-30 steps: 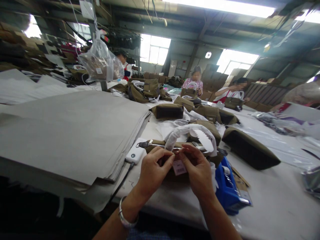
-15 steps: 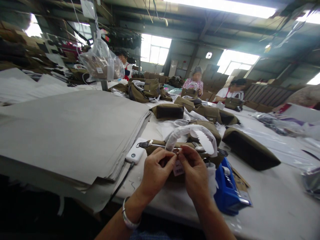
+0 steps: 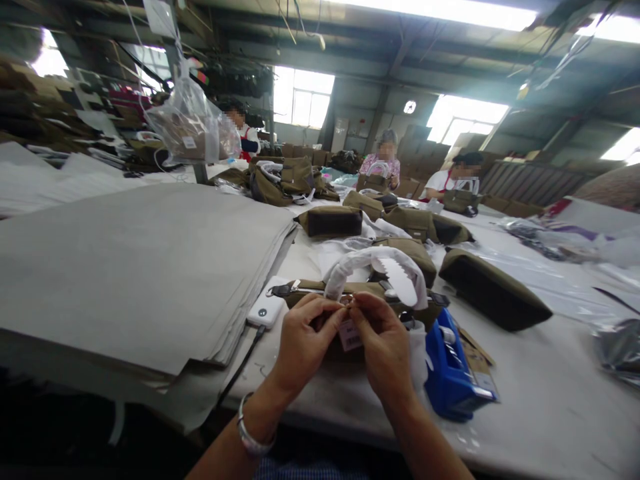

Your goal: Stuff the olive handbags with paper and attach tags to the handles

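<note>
While both grips are pinched closed, a small, partly hidden brownish piece point(image 3: 346, 301) is held between the fingertips of the bare left hand point(image 3: 306, 333) and bare right hand point(image 3: 386, 341), above a white, rectangular barcode tag point(image 3: 350, 337). Behind it, an olive fabric handbag point(image 3: 367, 287) with a silver zipper point(image 3: 307, 290) is laid lengthwise left-to-right on the pale bench point(image 3: 540, 393), its white-wrapped handle point(image 3: 345, 267) arched upward.

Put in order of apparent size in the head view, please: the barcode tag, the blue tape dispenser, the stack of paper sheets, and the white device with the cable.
1. Stack of paper sheets
2. Blue tape dispenser
3. White device with the cable
4. Barcode tag, as far as it shows
</note>
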`<action>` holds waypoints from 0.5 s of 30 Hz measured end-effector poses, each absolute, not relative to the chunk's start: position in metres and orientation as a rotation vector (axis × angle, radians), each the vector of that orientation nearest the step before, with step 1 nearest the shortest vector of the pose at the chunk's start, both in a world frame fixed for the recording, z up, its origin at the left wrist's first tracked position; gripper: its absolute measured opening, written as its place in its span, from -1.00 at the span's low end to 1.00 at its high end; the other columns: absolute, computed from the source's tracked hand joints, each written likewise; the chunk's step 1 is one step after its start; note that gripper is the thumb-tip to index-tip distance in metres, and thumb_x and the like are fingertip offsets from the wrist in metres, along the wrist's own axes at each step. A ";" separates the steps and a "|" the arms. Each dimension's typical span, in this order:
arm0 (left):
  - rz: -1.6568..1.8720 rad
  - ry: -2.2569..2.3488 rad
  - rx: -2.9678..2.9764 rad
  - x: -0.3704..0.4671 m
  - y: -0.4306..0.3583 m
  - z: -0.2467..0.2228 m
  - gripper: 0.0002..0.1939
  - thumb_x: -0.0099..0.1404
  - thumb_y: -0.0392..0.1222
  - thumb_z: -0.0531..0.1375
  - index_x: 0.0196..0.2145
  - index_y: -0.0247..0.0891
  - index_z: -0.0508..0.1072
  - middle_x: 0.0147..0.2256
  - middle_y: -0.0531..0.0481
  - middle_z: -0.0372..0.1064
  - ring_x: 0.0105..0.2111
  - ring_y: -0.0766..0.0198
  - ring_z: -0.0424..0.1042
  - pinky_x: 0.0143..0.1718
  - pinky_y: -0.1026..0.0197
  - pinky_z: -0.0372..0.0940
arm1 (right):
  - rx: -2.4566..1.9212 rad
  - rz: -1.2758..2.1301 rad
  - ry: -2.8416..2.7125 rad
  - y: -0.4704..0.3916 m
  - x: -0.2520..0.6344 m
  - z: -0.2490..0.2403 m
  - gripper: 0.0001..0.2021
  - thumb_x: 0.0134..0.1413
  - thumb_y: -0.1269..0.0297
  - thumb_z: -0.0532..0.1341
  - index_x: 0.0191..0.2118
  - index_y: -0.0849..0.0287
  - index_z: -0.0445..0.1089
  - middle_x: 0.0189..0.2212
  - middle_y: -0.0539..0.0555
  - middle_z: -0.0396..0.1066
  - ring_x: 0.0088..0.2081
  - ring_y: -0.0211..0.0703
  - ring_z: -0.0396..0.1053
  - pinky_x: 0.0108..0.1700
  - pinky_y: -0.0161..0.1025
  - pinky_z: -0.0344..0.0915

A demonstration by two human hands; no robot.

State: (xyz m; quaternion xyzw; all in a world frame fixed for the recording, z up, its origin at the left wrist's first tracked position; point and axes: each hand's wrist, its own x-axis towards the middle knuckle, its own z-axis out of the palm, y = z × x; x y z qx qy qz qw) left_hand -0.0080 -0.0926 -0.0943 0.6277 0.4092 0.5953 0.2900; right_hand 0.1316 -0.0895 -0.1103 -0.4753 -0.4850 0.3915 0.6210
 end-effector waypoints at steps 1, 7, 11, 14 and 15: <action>1.573 1.084 1.679 -0.008 -0.092 -0.094 -0.93 0.33 -0.29 0.30 -0.31 -0.21 0.61 -0.35 0.03 0.47 -0.32 0.29 0.46 -0.27 0.29 0.33 | -1.101 0.889 -1.106 -0.090 0.131 -0.111 -0.72 0.06 0.16 0.42 -0.10 0.11 0.54 -0.15 0.09 0.60 -0.13 -0.04 0.55 -0.04 -0.11 0.47; 1.568 1.091 1.627 -0.005 -0.093 -0.099 -0.94 0.33 -0.26 0.30 -0.31 -0.22 0.61 -0.36 0.02 0.45 -0.33 0.27 0.45 -0.30 0.27 0.33 | -1.104 0.891 -1.148 -0.093 0.130 -0.102 -0.76 0.06 0.15 0.40 -0.15 0.10 0.55 -0.23 0.08 0.61 -0.19 -0.04 0.56 -0.11 -0.13 0.50; 1.551 1.106 1.621 -0.006 -0.092 -0.099 -0.92 0.33 -0.23 0.30 -0.32 -0.22 0.61 -0.36 0.01 0.44 -0.33 0.25 0.45 -0.30 0.25 0.32 | -1.108 0.861 -1.183 -0.093 0.130 -0.098 -0.78 0.07 0.17 0.39 -0.16 0.09 0.54 -0.24 0.06 0.61 -0.20 -0.06 0.56 -0.11 -0.13 0.51; 1.541 1.109 1.622 -0.006 -0.092 -0.098 -0.92 0.33 -0.23 0.29 -0.32 -0.22 0.61 -0.36 0.01 0.44 -0.33 0.25 0.45 -0.31 0.25 0.33 | -1.123 0.831 -1.222 -0.093 0.130 -0.098 -0.79 0.10 0.17 0.37 -0.16 0.10 0.54 -0.24 0.06 0.61 -0.19 -0.05 0.56 -0.11 -0.13 0.50; 1.542 1.108 1.622 -0.007 -0.092 -0.099 -0.92 0.33 -0.23 0.29 -0.32 -0.22 0.61 -0.36 0.01 0.44 -0.33 0.25 0.45 -0.30 0.25 0.33 | -1.126 0.827 -1.236 -0.093 0.130 -0.099 -0.80 0.11 0.17 0.36 -0.16 0.10 0.54 -0.23 0.06 0.60 -0.19 -0.05 0.56 -0.11 -0.14 0.50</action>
